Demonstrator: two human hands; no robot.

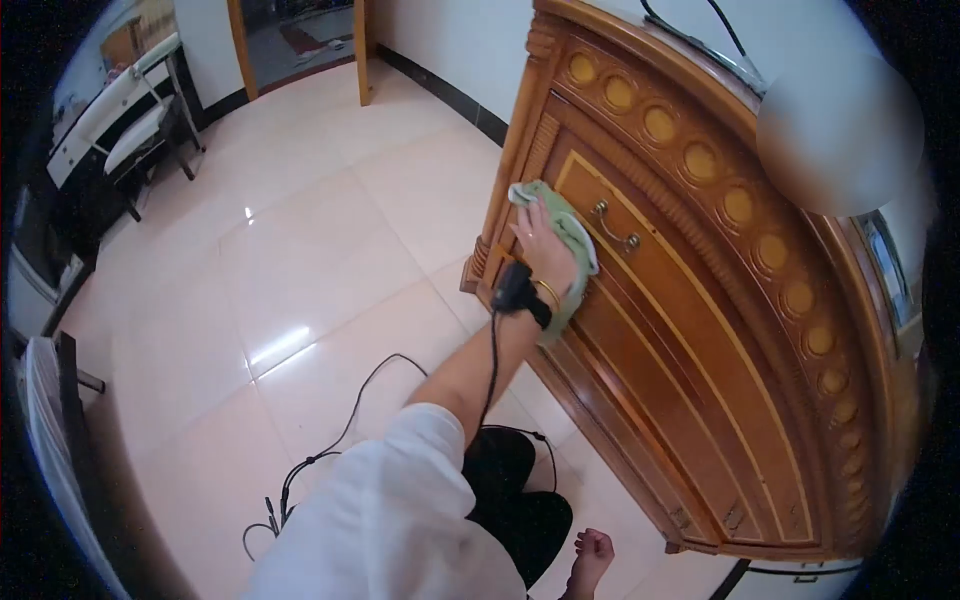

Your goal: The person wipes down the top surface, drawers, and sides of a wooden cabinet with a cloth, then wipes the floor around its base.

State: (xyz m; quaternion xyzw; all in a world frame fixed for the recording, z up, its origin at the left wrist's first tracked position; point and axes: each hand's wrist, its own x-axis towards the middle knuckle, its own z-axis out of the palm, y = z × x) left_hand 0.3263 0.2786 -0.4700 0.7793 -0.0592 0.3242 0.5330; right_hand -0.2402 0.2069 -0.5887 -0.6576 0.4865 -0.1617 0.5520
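My left hand (545, 245) presses a green cloth with a pale edge (575, 235) against the front of a carved wooden cabinet (650, 290). Its fingers lie over the cloth, left of a curved metal drawer handle (613, 228). A black device with a cable is strapped to this wrist, beside a yellow bangle. Low in the view, near the cabinet's lower edge, my right hand (592, 555) has its fingers curled in, and nothing shows in it.
Black cables (340, 440) trail over the tiled floor (310, 250) beside my knees. A white chair (140, 130) stands at the upper left, near a doorway (300, 45). Something covered in clear plastic is at the left edge. A blurred round patch hides part of the cabinet top.
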